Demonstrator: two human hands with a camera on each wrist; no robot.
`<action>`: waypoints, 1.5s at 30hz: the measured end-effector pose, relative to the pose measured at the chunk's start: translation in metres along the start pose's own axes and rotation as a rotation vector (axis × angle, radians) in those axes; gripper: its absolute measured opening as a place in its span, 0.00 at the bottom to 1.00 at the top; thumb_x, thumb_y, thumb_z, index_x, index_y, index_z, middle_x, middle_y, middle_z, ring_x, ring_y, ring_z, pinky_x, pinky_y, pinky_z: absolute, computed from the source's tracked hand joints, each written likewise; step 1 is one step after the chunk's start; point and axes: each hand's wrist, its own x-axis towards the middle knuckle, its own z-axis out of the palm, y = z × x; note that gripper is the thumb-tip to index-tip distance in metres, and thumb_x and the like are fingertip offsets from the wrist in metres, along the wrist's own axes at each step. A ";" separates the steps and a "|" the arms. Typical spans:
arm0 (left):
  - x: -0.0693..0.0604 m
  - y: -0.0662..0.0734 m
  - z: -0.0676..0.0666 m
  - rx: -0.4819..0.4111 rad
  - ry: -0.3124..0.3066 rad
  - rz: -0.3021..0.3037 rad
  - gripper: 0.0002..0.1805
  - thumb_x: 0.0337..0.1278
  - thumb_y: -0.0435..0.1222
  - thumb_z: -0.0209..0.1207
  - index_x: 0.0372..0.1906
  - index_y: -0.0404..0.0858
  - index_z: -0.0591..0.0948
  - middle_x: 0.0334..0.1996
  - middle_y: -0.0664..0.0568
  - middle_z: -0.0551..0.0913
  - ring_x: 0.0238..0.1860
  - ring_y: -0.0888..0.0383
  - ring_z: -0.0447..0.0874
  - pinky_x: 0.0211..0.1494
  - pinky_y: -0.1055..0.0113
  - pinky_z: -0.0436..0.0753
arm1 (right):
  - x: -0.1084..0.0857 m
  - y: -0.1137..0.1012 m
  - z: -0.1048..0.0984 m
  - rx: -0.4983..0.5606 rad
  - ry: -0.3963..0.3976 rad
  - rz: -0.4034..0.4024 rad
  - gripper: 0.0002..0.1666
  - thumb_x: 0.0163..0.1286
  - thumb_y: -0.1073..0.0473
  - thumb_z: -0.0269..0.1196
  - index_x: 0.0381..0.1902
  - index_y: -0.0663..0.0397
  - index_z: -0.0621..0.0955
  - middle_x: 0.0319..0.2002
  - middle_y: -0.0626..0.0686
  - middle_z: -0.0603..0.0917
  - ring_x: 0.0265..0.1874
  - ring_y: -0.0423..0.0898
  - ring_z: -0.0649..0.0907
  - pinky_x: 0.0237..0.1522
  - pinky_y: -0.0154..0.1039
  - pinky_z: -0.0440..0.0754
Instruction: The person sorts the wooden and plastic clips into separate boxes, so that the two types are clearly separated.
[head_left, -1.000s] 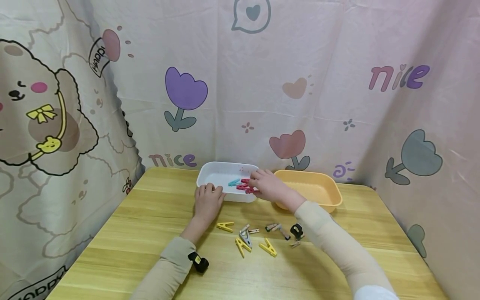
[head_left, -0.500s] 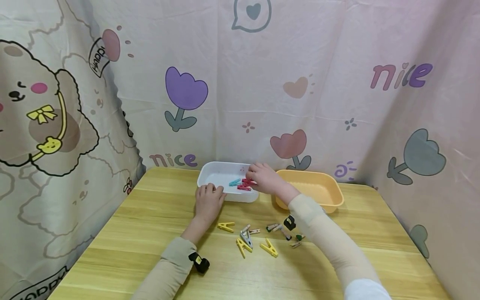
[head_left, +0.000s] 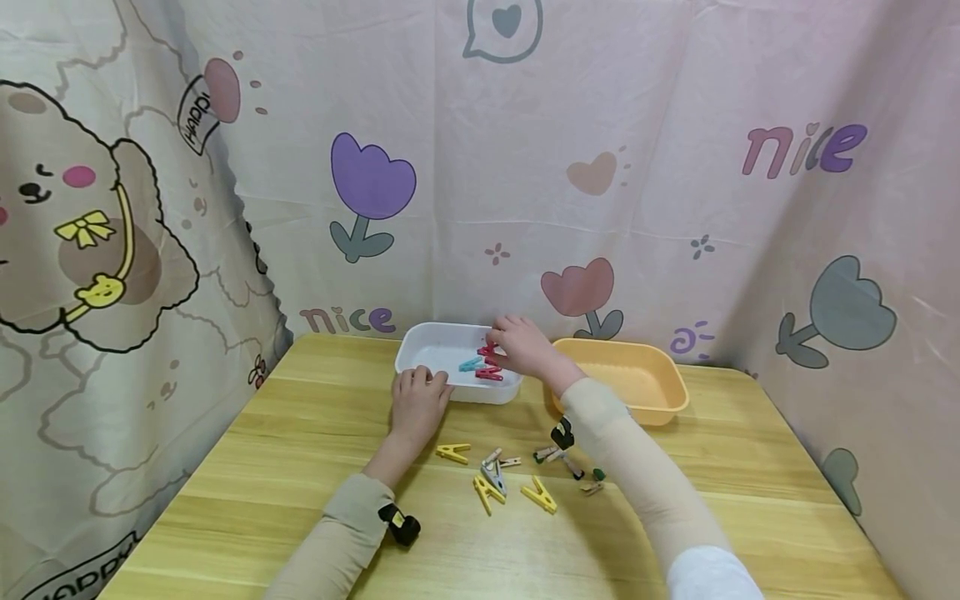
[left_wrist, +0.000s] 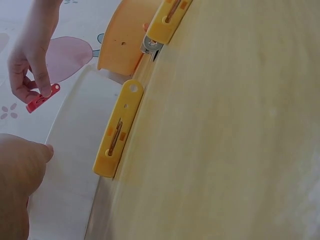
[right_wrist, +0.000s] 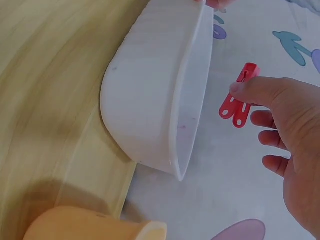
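Note:
The left hand (head_left: 420, 408) rests on the near rim of a white tub (head_left: 480, 393), its fingers bent over the edge; part of it shows in the left wrist view (left_wrist: 20, 175). Above the tub's right end, the right hand (head_left: 522, 343) pinches a red clothespin (right_wrist: 240, 102) between thumb and index finger, clearest in the right wrist view. Inside the tub lie a blue clothespin (head_left: 470, 365) and red clothespins (head_left: 489, 374), partly hidden by the right hand.
An orange tub (head_left: 637, 379) stands right of the white one. Nearer on the table (head_left: 285, 467) lie yellow clothespins (head_left: 538, 495), a grey one (head_left: 493, 475) and several small wooden ones (head_left: 592, 488). A patterned curtain (head_left: 465, 167) hangs behind.
The right hand has moved left and slightly back over the white tub, with a red clothespin now clearly in its pinch. The left hand stays on the rim.

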 end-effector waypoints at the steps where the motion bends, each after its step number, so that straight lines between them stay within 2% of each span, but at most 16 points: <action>1: 0.000 0.000 0.000 0.002 -0.005 -0.003 0.11 0.59 0.45 0.64 0.41 0.44 0.82 0.36 0.45 0.76 0.40 0.45 0.71 0.49 0.51 0.71 | 0.001 0.000 0.001 0.001 -0.004 0.010 0.12 0.64 0.51 0.67 0.43 0.47 0.83 0.42 0.49 0.79 0.43 0.48 0.73 0.45 0.42 0.71; 13: 0.000 0.000 0.003 0.023 -0.005 0.001 0.11 0.60 0.45 0.63 0.42 0.44 0.82 0.36 0.45 0.77 0.40 0.46 0.71 0.50 0.52 0.71 | 0.019 0.001 0.007 0.020 -0.016 0.093 0.13 0.64 0.50 0.67 0.44 0.47 0.83 0.42 0.49 0.80 0.43 0.47 0.74 0.47 0.41 0.74; 20: 0.001 0.001 0.001 0.005 0.002 0.004 0.11 0.60 0.45 0.63 0.41 0.43 0.82 0.35 0.45 0.77 0.39 0.46 0.71 0.49 0.51 0.71 | 0.030 -0.002 0.011 0.058 -0.018 0.143 0.14 0.64 0.50 0.67 0.44 0.48 0.83 0.46 0.50 0.81 0.48 0.49 0.76 0.54 0.45 0.75; 28: 0.001 0.002 0.000 0.011 -0.001 -0.003 0.11 0.60 0.46 0.63 0.41 0.44 0.82 0.36 0.45 0.77 0.40 0.46 0.71 0.49 0.51 0.71 | 0.041 -0.004 0.018 0.121 -0.064 0.216 0.12 0.66 0.51 0.66 0.46 0.47 0.83 0.48 0.50 0.80 0.49 0.48 0.76 0.59 0.44 0.74; 38: 0.002 0.003 0.003 0.013 -0.004 -0.001 0.11 0.60 0.46 0.63 0.40 0.44 0.82 0.36 0.46 0.76 0.39 0.46 0.71 0.49 0.51 0.71 | 0.050 0.000 0.025 0.125 -0.074 0.240 0.12 0.66 0.51 0.66 0.45 0.47 0.83 0.48 0.50 0.80 0.50 0.48 0.76 0.59 0.45 0.73; 45: 0.001 0.001 0.003 0.027 0.033 0.009 0.11 0.57 0.46 0.65 0.39 0.44 0.82 0.35 0.46 0.76 0.38 0.46 0.71 0.47 0.51 0.71 | 0.058 -0.002 0.027 0.170 -0.093 0.251 0.13 0.66 0.50 0.66 0.47 0.45 0.83 0.52 0.50 0.80 0.52 0.49 0.76 0.60 0.45 0.74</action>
